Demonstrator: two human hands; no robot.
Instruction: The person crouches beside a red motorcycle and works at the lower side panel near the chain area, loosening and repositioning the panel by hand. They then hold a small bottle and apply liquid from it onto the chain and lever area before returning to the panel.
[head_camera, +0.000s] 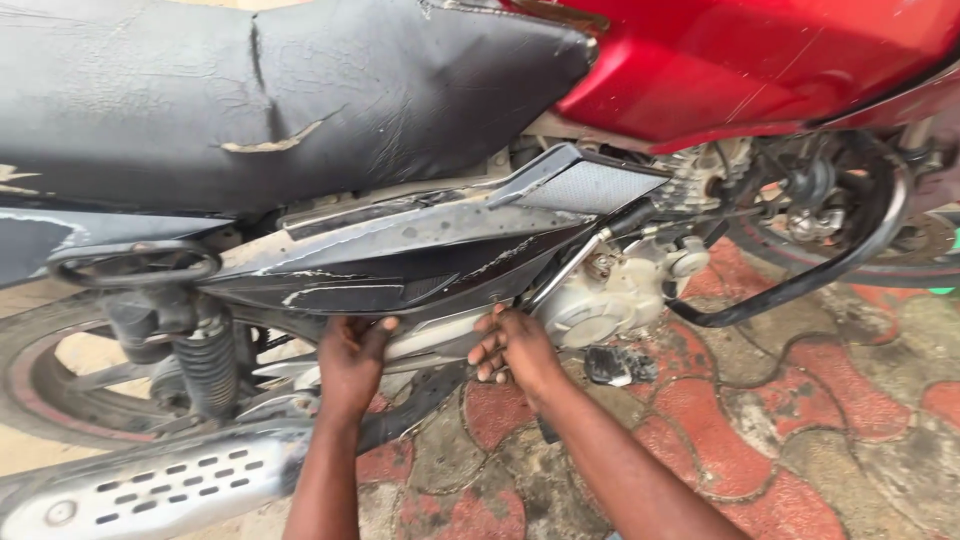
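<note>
Red patterned paving (760, 420) lies under a motorcycle; left hand (352, 360) and right hand (515, 345) both grip the lower edge of its black side panel (420, 255), fingers curled under, below the cracked seat (260, 95); silver exhaust (150, 490) nearby.

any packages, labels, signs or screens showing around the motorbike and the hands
None in view: no package, label, sign or screen.
What shows instead is a motorbike with a black seat, a red tank and a black side panel.
The left hand and right hand reach under that panel.
</note>
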